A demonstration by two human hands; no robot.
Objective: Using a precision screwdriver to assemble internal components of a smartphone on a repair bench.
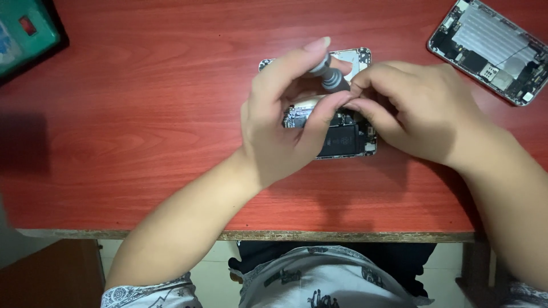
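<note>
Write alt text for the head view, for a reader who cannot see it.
Two bare hands work over an opened phone on a red wooden table: the left hand holds a small grey screwdriver, the right hand pinches beside its tip. A second opened phone lies at the far right.

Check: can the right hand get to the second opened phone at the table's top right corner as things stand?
Probably yes. The right hand is busy at the opened phone in the middle, but only bare red table lies between it and the second opened phone; nothing blocks the way.
</note>
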